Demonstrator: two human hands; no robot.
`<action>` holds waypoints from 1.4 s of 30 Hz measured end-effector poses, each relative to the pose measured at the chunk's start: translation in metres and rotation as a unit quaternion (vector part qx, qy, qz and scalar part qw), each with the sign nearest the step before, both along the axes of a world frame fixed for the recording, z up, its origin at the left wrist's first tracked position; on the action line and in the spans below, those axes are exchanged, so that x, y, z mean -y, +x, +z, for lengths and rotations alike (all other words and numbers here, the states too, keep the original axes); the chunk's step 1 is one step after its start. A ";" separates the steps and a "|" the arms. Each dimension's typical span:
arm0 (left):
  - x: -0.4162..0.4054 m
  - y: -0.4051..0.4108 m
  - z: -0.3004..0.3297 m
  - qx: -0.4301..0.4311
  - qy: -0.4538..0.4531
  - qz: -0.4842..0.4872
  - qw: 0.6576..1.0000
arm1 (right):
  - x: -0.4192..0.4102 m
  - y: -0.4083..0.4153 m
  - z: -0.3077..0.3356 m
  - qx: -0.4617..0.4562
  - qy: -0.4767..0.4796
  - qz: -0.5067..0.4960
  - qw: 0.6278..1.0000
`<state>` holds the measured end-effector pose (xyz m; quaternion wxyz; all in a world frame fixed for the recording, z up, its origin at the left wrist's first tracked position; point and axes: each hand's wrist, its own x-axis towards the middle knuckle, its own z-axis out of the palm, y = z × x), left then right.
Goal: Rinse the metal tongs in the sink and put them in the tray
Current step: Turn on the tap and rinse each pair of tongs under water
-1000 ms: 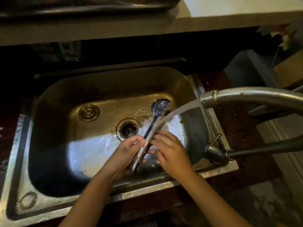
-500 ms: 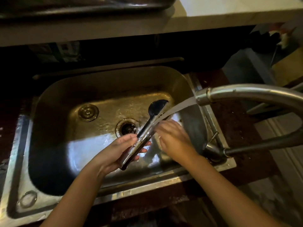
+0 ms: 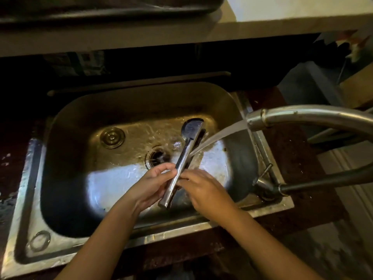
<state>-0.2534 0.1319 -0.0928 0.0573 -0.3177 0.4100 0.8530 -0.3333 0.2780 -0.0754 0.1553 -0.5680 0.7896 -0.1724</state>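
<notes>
The metal tongs (image 3: 182, 158), with dark rounded tips pointing away from me, are held over the steel sink (image 3: 66, 122). Water from the faucet spout (image 3: 260, 118) hits the tongs about midway along their arms. My left hand (image 3: 150, 184) grips the handle end from the left. My right hand (image 3: 203, 188) touches the handle from the right with its fingertips. A dark tray (image 3: 113, 7) sits on the ledge above the sink, only its front edge in view.
The sink's drain (image 3: 157, 156) lies just left of the tongs, and a round stopper (image 3: 111, 137) lies further left. The faucet's lever and hose (image 3: 268, 182) stand at the sink's right rim. A light counter (image 3: 302, 9) runs along the top.
Both hands shifted slightly toward me along the tongs. The tongs turned so that both arms show side by side under the water.
</notes>
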 end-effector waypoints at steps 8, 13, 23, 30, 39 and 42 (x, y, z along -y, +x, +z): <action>-0.001 -0.012 -0.005 0.007 -0.013 0.008 1.000 | -0.006 -0.005 -0.001 0.033 0.024 0.064 0.997; -0.003 -0.015 -0.007 0.002 0.022 0.040 0.999 | -0.019 -0.010 -0.014 -0.016 0.005 0.041 0.999; -0.009 -0.008 -0.002 0.001 0.001 0.011 1.000 | 0.032 -0.035 -0.002 0.607 -0.119 -0.423 0.663; 0.007 0.008 0.008 0.039 -0.096 -0.156 0.982 | 0.039 -0.024 -0.014 0.603 -0.074 -0.424 0.672; 0.014 0.025 0.005 0.053 -0.100 -0.218 0.969 | 0.045 -0.064 -0.017 0.427 -0.094 -0.461 0.772; 0.012 0.024 0.004 0.049 -0.114 -0.222 0.967 | 0.043 -0.075 -0.017 0.385 -0.102 -0.489 0.776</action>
